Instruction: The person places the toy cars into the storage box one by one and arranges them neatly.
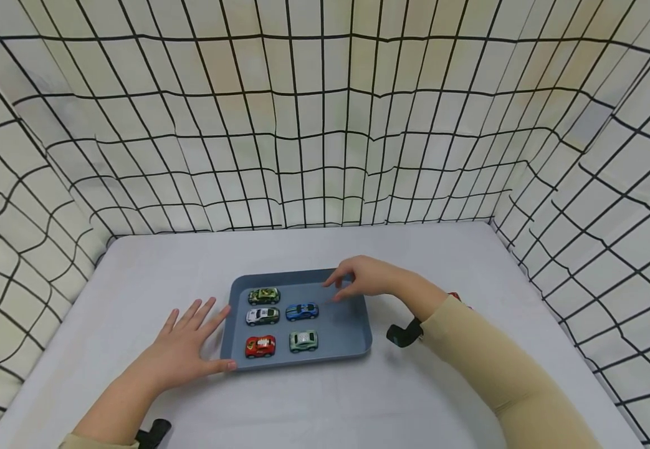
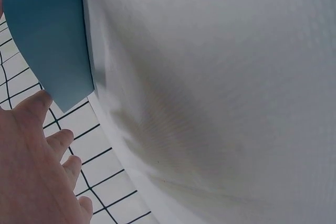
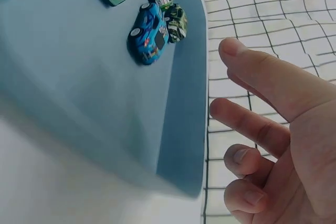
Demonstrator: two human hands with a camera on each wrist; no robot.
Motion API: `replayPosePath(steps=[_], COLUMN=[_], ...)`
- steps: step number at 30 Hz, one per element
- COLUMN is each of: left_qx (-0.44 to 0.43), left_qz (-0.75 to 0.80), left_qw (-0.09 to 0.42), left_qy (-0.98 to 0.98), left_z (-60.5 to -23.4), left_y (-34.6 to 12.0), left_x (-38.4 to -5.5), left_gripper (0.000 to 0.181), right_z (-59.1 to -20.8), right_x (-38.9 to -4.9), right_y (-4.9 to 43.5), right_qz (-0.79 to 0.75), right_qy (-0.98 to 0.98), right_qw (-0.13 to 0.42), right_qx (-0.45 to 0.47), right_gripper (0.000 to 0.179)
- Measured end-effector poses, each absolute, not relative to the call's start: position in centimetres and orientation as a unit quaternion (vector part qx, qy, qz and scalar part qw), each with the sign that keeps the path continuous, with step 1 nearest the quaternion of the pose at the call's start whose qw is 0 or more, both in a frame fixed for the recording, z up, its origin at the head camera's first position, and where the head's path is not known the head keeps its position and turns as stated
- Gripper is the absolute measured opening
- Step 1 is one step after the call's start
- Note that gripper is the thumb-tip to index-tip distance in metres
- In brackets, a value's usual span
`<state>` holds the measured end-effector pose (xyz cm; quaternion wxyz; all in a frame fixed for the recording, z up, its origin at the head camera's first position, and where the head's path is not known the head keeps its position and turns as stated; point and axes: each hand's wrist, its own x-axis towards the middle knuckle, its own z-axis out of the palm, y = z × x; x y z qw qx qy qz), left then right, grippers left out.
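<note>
A blue-grey tray (image 1: 343, 333) lies on the table with several toy cars in it. Along its left side are a green camouflage car (image 1: 264, 295), a white-and-black car (image 1: 262, 316) and a red car (image 1: 260, 346). Beside them stand a blue car (image 1: 301, 312) and a pale green car (image 1: 303, 340). My left hand (image 1: 186, 349) spreads its fingers at the tray's left edge, thumb and index fingertip right at the rim. Over the tray's back right part hovers my right hand (image 1: 371, 277), thumb and index finger apart with nothing between them; its other fingers bend loosely in the right wrist view.
Something red (image 1: 455, 295) peeks out behind the right forearm, mostly hidden. White cloth walls with a black grid (image 1: 325, 137) enclose the back and sides of the white table (image 1: 302, 408). Black wrist mounts (image 1: 404, 335) stick out near both sleeves.
</note>
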<state>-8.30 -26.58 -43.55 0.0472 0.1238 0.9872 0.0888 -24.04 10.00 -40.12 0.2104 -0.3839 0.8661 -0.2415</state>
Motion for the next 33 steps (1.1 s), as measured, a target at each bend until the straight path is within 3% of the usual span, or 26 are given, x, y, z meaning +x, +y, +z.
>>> replayPosePath(steps=[24,33], left_qx=[0.125,0.121], left_qz=[0.095,0.093], left_qw=[0.044,0.048], left_qy=[0.987,0.987], left_z=[-43.7,-43.8], left_y=[-26.7,-26.7], left_x=[-8.3,-8.3], left_gripper=[0.113,0.113], right_z=[-41.2,-41.0], right_x=[-20.5,-19.9], right_y=[23.8,26.5], right_qz=[-0.257,-0.268], right_qy=[0.898,0.9], right_qw=[0.218,0.224], right_qx=[-0.282,-0.261], right_gripper=[0.039,0.038])
